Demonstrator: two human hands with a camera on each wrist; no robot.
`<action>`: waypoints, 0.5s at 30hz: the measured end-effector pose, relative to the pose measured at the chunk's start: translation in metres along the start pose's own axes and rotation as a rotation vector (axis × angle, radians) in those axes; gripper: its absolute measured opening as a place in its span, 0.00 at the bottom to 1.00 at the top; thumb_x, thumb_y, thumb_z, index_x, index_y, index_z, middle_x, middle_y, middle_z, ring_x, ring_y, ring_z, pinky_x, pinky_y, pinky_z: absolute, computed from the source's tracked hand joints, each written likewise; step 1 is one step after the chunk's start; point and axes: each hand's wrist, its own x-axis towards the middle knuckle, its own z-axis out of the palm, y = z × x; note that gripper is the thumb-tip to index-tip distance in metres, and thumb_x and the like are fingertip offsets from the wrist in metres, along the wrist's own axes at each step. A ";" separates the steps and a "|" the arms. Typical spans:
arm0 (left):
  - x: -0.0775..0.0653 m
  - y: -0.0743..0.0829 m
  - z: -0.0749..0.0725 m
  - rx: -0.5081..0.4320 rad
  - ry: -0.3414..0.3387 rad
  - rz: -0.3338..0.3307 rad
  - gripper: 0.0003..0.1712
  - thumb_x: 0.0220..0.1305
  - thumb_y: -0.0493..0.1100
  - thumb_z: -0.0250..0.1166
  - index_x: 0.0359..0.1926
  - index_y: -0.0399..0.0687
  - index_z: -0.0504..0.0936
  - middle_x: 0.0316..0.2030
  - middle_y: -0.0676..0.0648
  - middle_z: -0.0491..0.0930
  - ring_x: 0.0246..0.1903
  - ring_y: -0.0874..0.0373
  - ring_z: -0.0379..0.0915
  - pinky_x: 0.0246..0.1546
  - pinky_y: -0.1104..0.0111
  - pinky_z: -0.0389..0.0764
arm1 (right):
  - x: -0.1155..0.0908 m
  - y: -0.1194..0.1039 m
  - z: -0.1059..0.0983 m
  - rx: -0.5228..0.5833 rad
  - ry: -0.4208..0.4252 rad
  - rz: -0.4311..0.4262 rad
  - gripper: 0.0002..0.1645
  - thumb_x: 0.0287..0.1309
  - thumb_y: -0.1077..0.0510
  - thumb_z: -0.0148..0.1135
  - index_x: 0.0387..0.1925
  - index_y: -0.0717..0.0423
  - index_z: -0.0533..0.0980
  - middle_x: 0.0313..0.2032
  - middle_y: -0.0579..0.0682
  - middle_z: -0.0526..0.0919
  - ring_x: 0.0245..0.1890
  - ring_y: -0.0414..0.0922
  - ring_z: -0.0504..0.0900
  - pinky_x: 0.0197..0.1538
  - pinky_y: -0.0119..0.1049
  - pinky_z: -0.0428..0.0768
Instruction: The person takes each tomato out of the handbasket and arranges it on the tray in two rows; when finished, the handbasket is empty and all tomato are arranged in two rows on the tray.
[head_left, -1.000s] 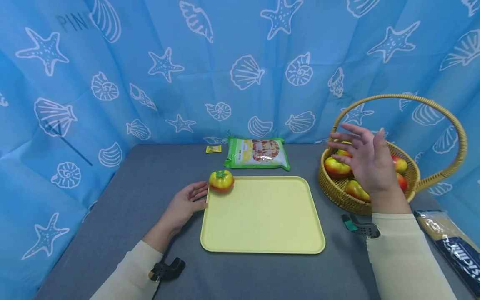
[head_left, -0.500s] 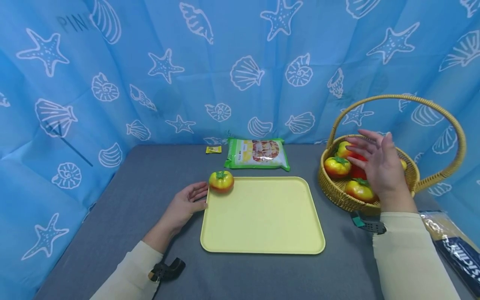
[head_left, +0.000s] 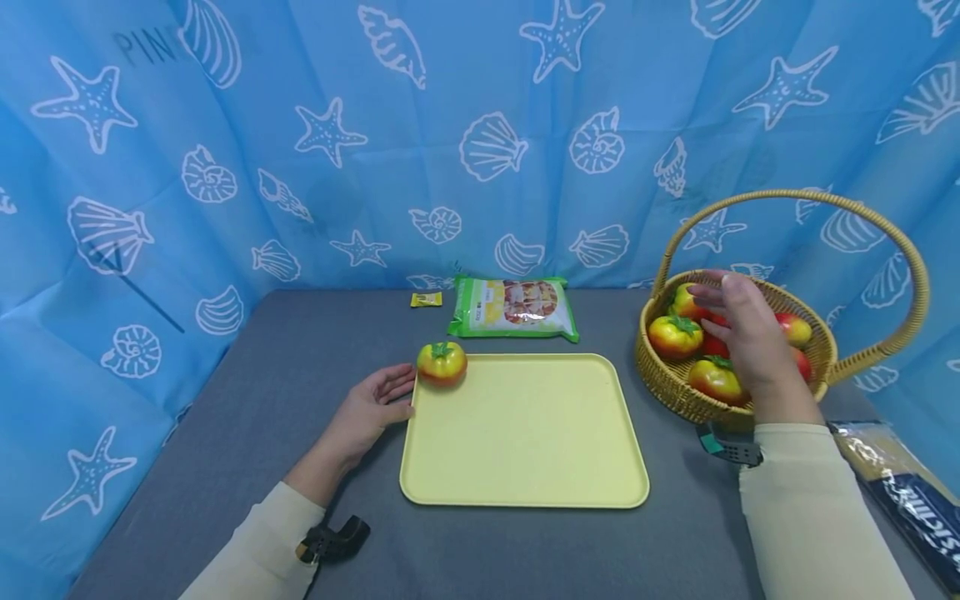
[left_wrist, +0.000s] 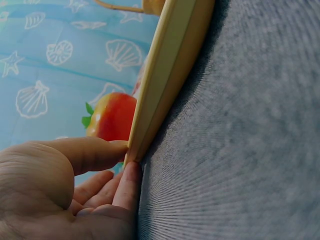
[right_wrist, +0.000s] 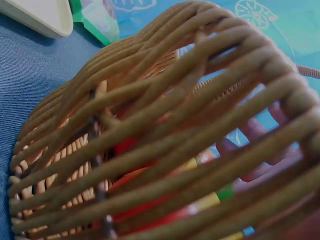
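A yellow-and-red tomato (head_left: 442, 364) with a green leafy top sits on the back left corner of a pale yellow tray (head_left: 525, 433). My left hand (head_left: 371, 412) lies beside that corner, thumb and fingertips touching the tray's left edge. In the left wrist view, the thumb (left_wrist: 95, 152) meets the rim and a fingertip is just below it. My right hand (head_left: 753, 337) reaches over a wicker basket (head_left: 667, 392), its fingers loosely bent above the fruit inside. Several yellow-and-red fruits, including a tomato (head_left: 675, 335), lie there. Basket weave partly hides the right fingers (right_wrist: 252, 135) in the right wrist view.
The basket's tall looped handle (head_left: 911, 250) arches over its right side. A green-edged food packet (head_left: 517, 308) and a small yellow wrapper (head_left: 427, 299) lie behind the tray. At the right edge rests a dark-and-clear plastic package (head_left: 907, 492). A blue curtain (head_left: 450, 167) hangs behind.
My right hand shifts slightly right, then back left and lower over the basket, its palm turning more downward. The left hand, tray and tomato stay put.
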 end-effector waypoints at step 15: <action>0.000 -0.004 -0.002 0.018 -0.006 0.003 0.43 0.68 0.25 0.67 0.81 0.31 0.62 0.78 0.34 0.66 0.76 0.41 0.65 0.65 0.64 0.78 | 0.006 0.002 0.003 -0.399 -0.291 0.144 0.52 0.74 0.54 0.72 0.86 0.57 0.53 0.78 0.72 0.61 0.75 0.74 0.60 0.67 0.71 0.73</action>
